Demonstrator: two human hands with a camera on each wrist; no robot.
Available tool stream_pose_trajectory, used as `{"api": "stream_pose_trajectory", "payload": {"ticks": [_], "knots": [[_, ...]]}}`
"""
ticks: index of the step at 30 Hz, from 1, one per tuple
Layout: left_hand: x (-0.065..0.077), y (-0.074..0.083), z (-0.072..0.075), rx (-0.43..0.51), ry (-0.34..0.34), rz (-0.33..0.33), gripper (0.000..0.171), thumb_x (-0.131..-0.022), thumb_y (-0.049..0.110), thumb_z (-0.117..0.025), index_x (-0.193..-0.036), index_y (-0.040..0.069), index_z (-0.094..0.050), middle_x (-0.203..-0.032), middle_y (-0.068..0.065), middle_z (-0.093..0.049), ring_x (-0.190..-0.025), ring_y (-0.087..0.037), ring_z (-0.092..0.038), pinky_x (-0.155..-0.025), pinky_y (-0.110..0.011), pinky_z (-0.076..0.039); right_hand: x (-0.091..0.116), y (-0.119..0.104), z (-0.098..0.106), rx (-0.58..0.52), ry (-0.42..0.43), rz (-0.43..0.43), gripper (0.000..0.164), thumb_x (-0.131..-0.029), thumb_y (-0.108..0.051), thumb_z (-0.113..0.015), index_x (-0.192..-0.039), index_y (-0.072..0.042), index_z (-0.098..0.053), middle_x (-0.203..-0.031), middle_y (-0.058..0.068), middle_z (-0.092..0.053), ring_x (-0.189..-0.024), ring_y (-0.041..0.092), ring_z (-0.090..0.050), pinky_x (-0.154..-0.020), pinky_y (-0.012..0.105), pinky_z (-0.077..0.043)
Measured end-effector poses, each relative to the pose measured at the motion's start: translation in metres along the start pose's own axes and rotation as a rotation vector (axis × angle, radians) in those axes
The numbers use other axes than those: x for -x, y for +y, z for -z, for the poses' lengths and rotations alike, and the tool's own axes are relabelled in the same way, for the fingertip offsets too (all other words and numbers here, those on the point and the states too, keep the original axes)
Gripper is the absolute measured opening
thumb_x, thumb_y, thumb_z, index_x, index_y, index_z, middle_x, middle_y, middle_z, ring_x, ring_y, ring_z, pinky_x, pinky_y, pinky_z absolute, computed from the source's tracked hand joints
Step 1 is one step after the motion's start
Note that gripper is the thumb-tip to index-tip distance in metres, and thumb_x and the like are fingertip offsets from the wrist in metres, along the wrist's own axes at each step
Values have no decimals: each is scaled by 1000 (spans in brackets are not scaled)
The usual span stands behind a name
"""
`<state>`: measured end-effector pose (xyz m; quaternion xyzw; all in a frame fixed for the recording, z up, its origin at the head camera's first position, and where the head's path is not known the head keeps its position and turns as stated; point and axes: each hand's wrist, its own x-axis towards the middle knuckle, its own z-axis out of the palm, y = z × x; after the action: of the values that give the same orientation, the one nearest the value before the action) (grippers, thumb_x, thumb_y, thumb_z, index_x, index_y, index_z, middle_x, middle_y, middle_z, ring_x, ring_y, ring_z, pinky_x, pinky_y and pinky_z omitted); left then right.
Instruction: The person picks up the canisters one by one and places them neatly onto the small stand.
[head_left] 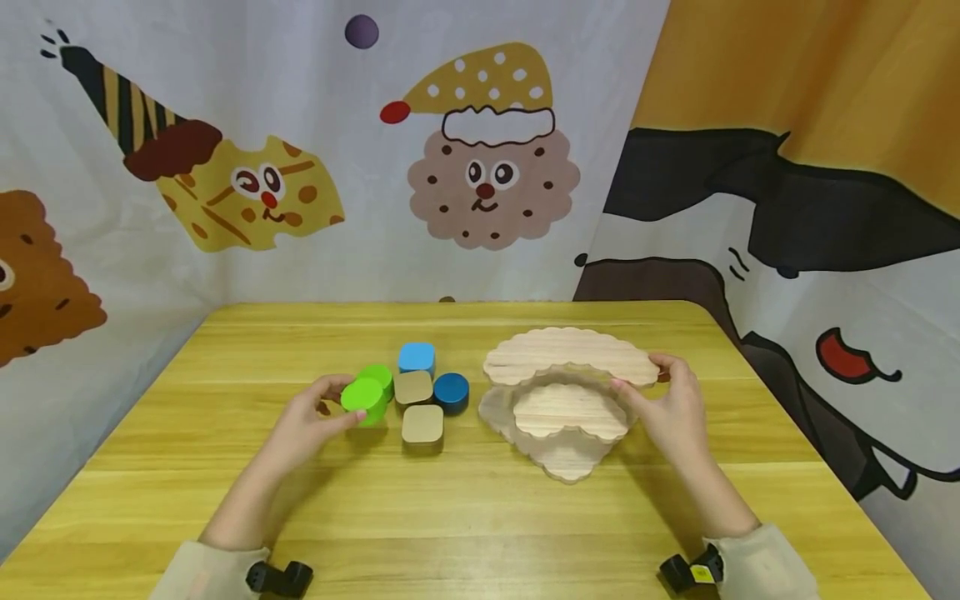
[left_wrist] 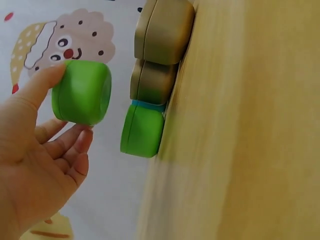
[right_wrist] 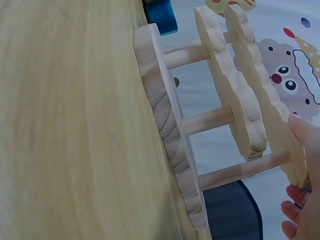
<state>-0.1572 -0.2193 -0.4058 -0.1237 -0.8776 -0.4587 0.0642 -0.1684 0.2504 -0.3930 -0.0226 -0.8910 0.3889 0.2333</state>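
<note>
My left hand (head_left: 303,425) pinches a small bright green round tin (head_left: 363,400) between thumb and fingers. In the left wrist view this tin (left_wrist: 80,92) is held off the table, higher than a second green round tin (left_wrist: 142,131) standing there. At the right is a three-tier wooden stand with scalloped edges: a wide top tier (head_left: 566,346), a smaller middle tier (head_left: 567,408) and a base (head_left: 573,467) on the table. Wooden posts (right_wrist: 207,121) join its tiers in the right wrist view. My right hand (head_left: 675,412) grips the top tier's right end, thumb on the near edge.
Beside the green tins are a light blue square tin (head_left: 417,356), two gold square tins (head_left: 413,388) and a dark blue round tin (head_left: 452,392). They stand close together on the wood-grain table (head_left: 480,525). A curtain with cartoon biscuits (head_left: 300,83) hangs behind.
</note>
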Motion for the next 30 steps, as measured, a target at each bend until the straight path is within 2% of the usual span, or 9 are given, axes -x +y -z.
{"api": "stream_pose_trajectory", "payload": {"ticks": [10,14,21,30], "knots": [[-4,27,-5,-8,17,-52,52,-82,19,-78,-125,0,-56,-99,-6,-61,-91,-22,-53,-78,-44,-42,0,1,0,3,-7,-5,72,-78,-34,-81,-129,3,-48,-109,19,-50,-100,35,-44,-72,37,-32],[-7,37,-9,0,21,-71,52,-80,17,-79,-123,0,-57,-97,-6,-61,-89,-22,-53,-76,-42,-42,0,1,0,5,-12,0,73,-78,-37,-80,-129,3,-48,-109,19,-50,-100,35,-44,-72,36,-33],[-13,50,-17,32,15,-81,51,-78,16,-81,-122,1,-59,-95,-6,-60,-88,-25,-53,-76,-44,-43,0,-1,1,7,-11,-2,74,-79,-39,-79,-130,4,-47,-110,19,-50,-101,35,-44,-72,36,-33],[-22,64,-28,69,-10,-92,51,-79,15,-80,-123,0,-59,-98,-7,-59,-87,-24,-53,-75,-41,-42,1,-1,0,-6,-1,-2,71,-78,-33,-81,-129,4,-47,-110,20,-50,-101,35,-44,-73,38,-33]]}}
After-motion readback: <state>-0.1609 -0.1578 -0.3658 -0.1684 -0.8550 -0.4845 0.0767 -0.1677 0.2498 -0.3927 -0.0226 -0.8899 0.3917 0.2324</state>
